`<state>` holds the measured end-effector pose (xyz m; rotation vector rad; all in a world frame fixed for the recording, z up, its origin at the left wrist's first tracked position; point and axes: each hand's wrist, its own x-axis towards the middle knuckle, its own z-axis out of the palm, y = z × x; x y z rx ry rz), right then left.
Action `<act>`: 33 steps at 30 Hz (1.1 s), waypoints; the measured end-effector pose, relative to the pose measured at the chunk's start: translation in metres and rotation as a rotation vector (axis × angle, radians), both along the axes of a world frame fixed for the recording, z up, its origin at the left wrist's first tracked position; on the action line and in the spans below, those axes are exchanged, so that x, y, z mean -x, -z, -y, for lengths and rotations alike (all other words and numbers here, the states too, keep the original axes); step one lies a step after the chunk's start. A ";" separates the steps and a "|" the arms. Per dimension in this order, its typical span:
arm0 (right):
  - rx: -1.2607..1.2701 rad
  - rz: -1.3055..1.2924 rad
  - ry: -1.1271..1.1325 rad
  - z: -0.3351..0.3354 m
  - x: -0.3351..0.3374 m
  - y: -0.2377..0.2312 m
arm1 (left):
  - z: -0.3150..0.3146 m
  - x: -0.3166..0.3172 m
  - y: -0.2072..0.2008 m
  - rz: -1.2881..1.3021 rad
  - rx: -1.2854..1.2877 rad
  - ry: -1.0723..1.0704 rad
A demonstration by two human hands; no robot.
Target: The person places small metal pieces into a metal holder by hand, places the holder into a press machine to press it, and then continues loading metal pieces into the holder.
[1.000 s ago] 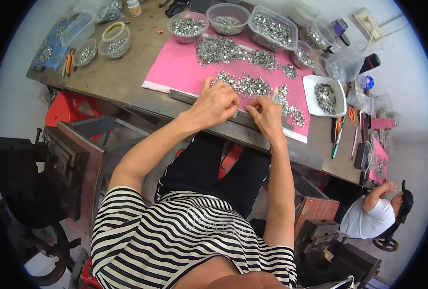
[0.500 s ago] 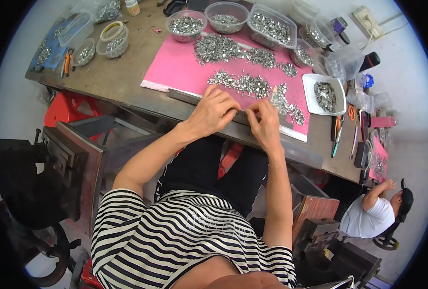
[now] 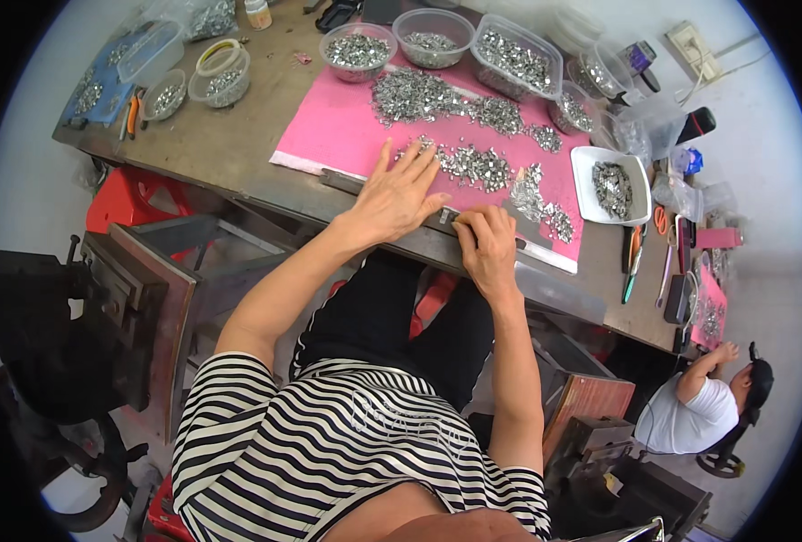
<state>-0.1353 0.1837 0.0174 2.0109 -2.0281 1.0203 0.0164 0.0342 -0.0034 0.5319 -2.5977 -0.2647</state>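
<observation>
My left hand (image 3: 394, 197) stretches over the pink mat (image 3: 315, 126) with its fingers spread. Its fingertips reach the near row of small shiny metal pieces (image 3: 473, 167). My right hand (image 3: 489, 246) is at the table's front edge, its fingers curled and pressed together at a dark metal bar (image 3: 342, 182); what they hold, if anything, is hidden. Between the two hands, one small silvery piece (image 3: 445, 216) sits on the bar. Larger heaps of metal pieces (image 3: 414, 95) lie farther back on the mat.
Clear plastic tubs (image 3: 358, 51) of metal pieces line the mat's back. A white tray (image 3: 584, 185) stands at right, beside scissors (image 3: 660, 219) and hand tools. Orange-handled pliers (image 3: 133, 116) lie at left. Another person (image 3: 690, 411) sits at far right.
My left hand has left the spot beside my right hand and opened out toward the near row of pieces. My right hand has dropped slightly nearer. A small piece on the bar now shows.
</observation>
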 end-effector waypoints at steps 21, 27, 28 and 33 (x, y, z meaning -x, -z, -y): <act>-0.037 0.005 -0.008 0.064 0.009 -0.001 | 0.022 -0.005 -0.008 -0.221 -0.168 -0.044; -0.069 -0.006 -0.014 0.062 0.008 -0.001 | 0.024 0.007 -0.007 -0.210 -0.070 -0.051; -0.073 -0.032 -0.002 0.063 0.007 0.000 | 0.025 0.008 -0.006 -0.209 -0.071 -0.051; -0.057 -0.070 0.032 0.060 0.010 0.001 | 0.027 0.011 -0.004 -0.178 -0.043 -0.016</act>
